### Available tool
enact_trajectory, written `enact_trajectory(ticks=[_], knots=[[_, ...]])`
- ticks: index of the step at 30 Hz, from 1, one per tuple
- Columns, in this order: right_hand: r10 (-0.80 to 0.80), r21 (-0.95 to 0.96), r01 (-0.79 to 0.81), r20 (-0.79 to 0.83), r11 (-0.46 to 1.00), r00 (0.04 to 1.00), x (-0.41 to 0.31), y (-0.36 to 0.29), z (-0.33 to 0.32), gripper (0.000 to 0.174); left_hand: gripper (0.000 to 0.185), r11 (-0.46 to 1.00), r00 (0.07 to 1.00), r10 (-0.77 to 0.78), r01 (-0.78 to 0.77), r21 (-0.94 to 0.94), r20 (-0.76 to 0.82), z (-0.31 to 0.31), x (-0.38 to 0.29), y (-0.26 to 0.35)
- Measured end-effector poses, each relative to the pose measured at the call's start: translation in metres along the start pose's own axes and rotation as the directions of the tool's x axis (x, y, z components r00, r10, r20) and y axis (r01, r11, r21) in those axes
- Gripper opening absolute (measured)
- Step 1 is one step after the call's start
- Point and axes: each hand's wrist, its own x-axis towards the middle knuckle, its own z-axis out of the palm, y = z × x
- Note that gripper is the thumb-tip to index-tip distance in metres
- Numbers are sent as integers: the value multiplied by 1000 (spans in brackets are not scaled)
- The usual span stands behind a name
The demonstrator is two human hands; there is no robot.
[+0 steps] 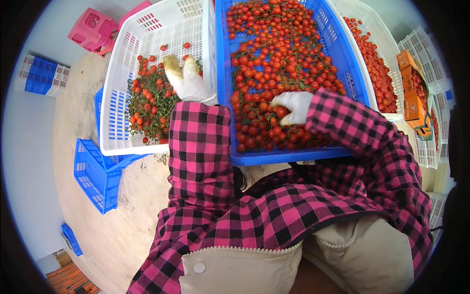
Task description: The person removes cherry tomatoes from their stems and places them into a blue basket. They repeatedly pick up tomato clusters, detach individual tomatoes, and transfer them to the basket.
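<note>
My left hand [191, 81], in a white glove with yellow-brown stained fingertips, is over a white plastic crate [134, 148]. Its fingers are spread, and I see nothing held between them. Beneath and beside it lies a heap of green tomato stems [161, 103] with red cherry tomatoes among them. In the blue plastic crate [290, 157], my white-gloved right hand [298, 106] reaches into a layer of cherry tomatoes [284, 47], many on green stems. The thumb and fingers close around one cherry tomato [282, 111] near the crate's front end.
Another white crate [393, 117] at the right holds loose cherry tomatoes. Beyond it are an orange carton [416, 112] of tomatoes and stacked white crates [426, 58]. Blue crates [97, 176] lie on the floor at the left; pink stools [93, 31] stand behind.
</note>
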Motion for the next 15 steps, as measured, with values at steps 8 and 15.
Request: enact_trajectory(ticks=[8, 15], knots=[[221, 726, -44, -150, 686, 964, -16, 13, -9, 28, 40, 981, 912, -193, 175, 84, 361, 17, -26, 1], [228, 973, 23, 31, -230, 973, -34, -1, -17, 33, 40, 904, 212, -77, -398, 158, 974, 27, -53, -1]])
